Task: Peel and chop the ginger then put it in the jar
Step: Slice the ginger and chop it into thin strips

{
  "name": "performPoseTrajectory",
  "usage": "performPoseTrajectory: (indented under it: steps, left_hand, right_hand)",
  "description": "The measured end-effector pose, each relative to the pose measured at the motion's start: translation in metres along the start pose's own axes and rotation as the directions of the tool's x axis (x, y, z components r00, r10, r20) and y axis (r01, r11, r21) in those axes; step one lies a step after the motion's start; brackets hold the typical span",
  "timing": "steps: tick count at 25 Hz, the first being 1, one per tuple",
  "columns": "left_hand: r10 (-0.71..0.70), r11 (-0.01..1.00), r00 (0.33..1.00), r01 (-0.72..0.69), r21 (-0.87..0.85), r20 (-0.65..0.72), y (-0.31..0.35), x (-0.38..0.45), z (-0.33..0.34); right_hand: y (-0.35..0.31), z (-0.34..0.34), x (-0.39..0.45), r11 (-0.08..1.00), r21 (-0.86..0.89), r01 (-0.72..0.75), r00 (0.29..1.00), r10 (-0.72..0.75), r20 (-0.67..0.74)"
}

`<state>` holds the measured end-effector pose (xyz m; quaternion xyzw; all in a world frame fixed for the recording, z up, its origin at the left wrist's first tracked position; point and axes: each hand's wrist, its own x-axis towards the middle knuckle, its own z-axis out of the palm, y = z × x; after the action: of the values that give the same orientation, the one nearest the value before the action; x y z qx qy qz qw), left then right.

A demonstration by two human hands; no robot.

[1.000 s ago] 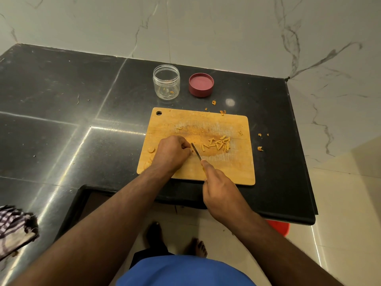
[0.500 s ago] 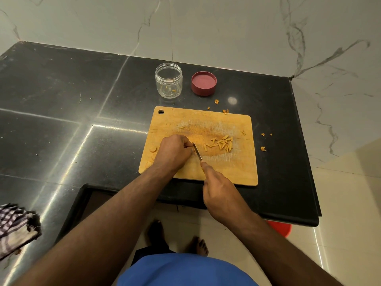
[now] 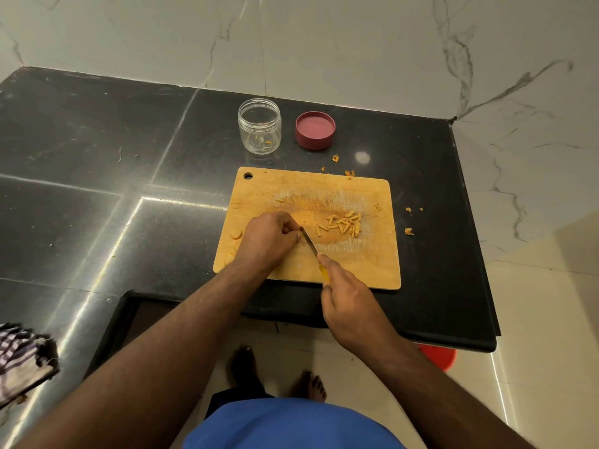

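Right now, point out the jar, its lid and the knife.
jar (image 3: 259,132), head view, on its clear side wall.
lid (image 3: 315,130), head view, on its pink inner face, lying upturned right of the jar.
knife (image 3: 309,241), head view, mid-blade, between the two hands.

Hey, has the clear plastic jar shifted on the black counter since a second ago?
No. The clear plastic jar keeps its spot beside the red lid, behind the wooden cutting board; only the head camera moved slightly.
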<state>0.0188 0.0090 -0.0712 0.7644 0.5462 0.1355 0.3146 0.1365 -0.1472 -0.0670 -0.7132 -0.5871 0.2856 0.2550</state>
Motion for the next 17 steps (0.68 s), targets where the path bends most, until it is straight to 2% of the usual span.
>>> performPoseTrajectory:
  steps: [5, 12, 17]
  left_hand:
    - [-0.008, 1.000, 1.000, 0.008, 0.016, -0.018, 0.000, 0.000, 0.002]
    - [-0.005, 1.000, 0.999, 0.005, 0.027, -0.033, 0.000, 0.000, 0.002]
    - [0.008, 0.999, 0.999, -0.006, 0.043, -0.046, 0.002, -0.003, 0.002]
  right_hand:
    - [-0.003, 0.003, 0.001, 1.000, 0.002, 0.001, 1.000, -0.001, -0.022]
    - [-0.004, 0.003, 0.012, 1.000, -0.003, -0.020, 0.998, 0.021, 0.062]
    - [-0.004, 0.005, -0.002, 0.999, 0.024, -0.041, 0.998, 0.040, 0.054]
